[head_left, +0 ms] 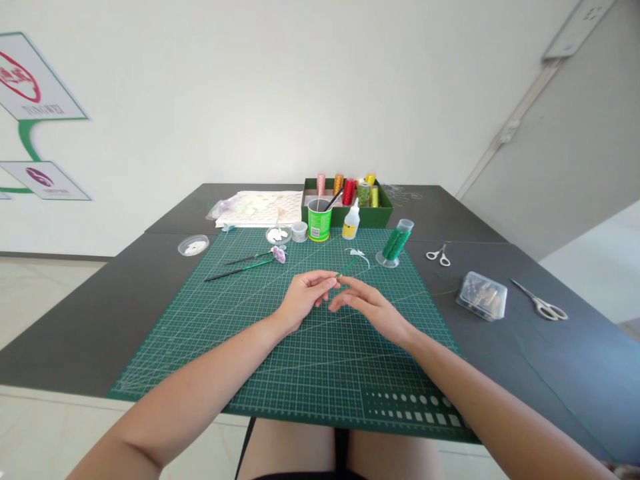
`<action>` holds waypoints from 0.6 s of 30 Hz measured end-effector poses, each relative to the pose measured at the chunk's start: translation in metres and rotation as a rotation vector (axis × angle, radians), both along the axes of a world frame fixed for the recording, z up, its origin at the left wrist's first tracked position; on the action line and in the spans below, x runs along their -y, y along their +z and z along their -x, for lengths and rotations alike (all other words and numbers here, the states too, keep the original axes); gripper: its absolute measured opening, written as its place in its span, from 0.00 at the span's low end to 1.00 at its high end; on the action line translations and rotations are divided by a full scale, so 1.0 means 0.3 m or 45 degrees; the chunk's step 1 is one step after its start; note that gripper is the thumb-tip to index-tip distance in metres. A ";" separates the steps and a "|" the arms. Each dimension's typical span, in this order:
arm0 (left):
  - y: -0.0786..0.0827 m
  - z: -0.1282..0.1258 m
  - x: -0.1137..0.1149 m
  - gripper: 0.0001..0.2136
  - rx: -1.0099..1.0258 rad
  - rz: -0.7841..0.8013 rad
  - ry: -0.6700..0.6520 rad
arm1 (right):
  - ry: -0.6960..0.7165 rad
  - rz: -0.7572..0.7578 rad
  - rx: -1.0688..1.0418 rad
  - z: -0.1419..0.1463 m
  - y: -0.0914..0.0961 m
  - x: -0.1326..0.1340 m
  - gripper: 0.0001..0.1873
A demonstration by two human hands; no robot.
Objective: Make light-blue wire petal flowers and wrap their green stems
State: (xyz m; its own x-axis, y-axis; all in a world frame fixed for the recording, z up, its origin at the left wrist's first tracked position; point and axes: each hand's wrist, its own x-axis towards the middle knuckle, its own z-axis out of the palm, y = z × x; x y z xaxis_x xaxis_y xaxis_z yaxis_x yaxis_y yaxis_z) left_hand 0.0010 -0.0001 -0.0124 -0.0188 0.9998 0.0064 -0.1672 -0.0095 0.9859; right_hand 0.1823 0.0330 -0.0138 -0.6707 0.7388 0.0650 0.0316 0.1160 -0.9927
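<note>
**Two hands on a thin green stem at the middle of the cutting mat**

Head view: The left hand (pixel 304 295) rests on the green cutting mat (pixel 210 347), near the middle of the table (pixel 90 320). Its thumb and fingers are pinched closed on the near end of a thin green stem (pixel 347 268). The stem goes up and away toward the far edge of the table and ends in a small white piece (pixel 357 253). The right hand (pixel 370 305) lies just beside the left hand, with the fingers stretched toward it. Its fingertips are very close to the stem, but I cannot tell if they touch it, and this grip looks loosely open.

Toward the far right corner of the mat stands a spool of green thread (pixel 396 243) on a clear base, tilted a little. Left of the hands, two thin sticks (pixel 240 265) lie on the mat, and one of them has a small purple flower (pixel 279 254) at its end.

At the far edge of the mat stand a green can (pixel 319 221) with tools in it, a small glue bottle (pixel 351 223) and a green box (pixel 373 215) with coloured spools. On the right side of the table, off the mat, are small scissors (pixel 439 255), a clear plastic box (pixel 482 295) and larger scissors (pixel 541 303).
</note>
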 end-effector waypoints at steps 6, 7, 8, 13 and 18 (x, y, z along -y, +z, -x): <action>-0.008 0.004 -0.003 0.17 -0.031 0.015 0.037 | -0.243 -0.210 0.165 0.000 0.023 0.007 0.12; -0.008 0.003 -0.002 0.17 -0.030 0.021 0.042 | -0.255 -0.194 0.137 -0.002 0.026 0.003 0.12; -0.007 0.003 -0.002 0.17 -0.029 0.024 0.046 | -0.260 -0.157 0.096 -0.005 0.029 -0.001 0.12; -0.005 -0.002 -0.001 0.16 -0.033 0.021 0.042 | -0.220 0.072 -0.058 -0.013 0.036 -0.006 0.18; -0.003 -0.003 0.001 0.17 -0.019 0.024 0.041 | -0.203 0.164 -0.087 -0.012 0.039 -0.001 0.17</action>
State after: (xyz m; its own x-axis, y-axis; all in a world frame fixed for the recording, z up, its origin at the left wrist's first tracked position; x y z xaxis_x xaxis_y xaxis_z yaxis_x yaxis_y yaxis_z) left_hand 0.0019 -0.0004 -0.0133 -0.0508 0.9986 -0.0120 -0.1524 0.0041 0.9883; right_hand 0.1859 0.0333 -0.0021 -0.5423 0.8402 0.0044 -0.0281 -0.0129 -0.9995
